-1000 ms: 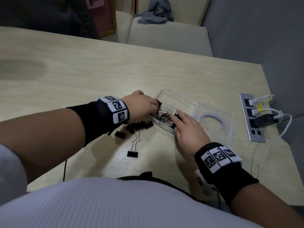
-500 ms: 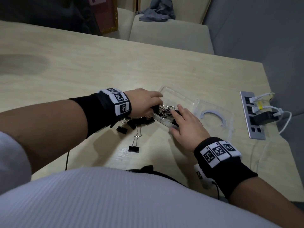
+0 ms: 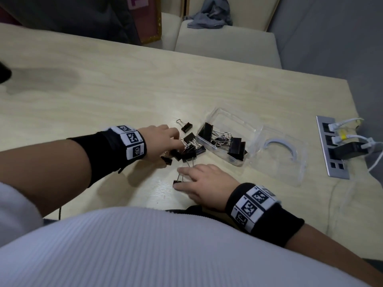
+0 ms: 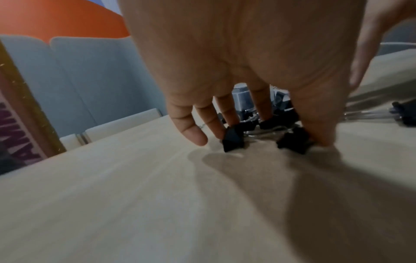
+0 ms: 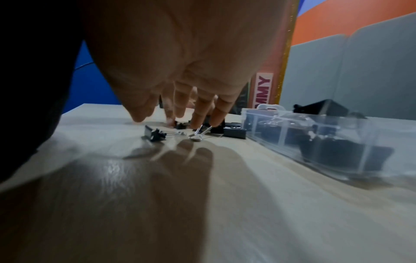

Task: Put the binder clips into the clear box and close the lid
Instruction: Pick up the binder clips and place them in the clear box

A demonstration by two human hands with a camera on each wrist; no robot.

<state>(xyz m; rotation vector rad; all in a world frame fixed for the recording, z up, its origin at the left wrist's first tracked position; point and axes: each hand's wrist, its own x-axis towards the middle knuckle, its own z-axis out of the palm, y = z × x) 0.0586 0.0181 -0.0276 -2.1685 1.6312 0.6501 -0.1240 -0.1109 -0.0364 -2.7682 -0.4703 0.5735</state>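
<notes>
Withdrawn both hands from the clear plastic box (image 3: 234, 117) to the loose black metal binder clips (image 3: 187, 151) on the pale wood worktop (image 3: 124, 90). Spreading left hand (image 3: 163, 141) over the heap, pinching or not, cannot tell; laying right hand (image 3: 205, 183) flat, fingers straight, on a lone clip (image 3: 177, 181). Several boxed already, clear lid (image 3: 290, 162) lying open; more loading due.

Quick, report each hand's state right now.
Left hand: open, fingertips on the loose binder clips, nothing lifted.
Right hand: open, fingers at the lone clip, holding nothing.
</notes>
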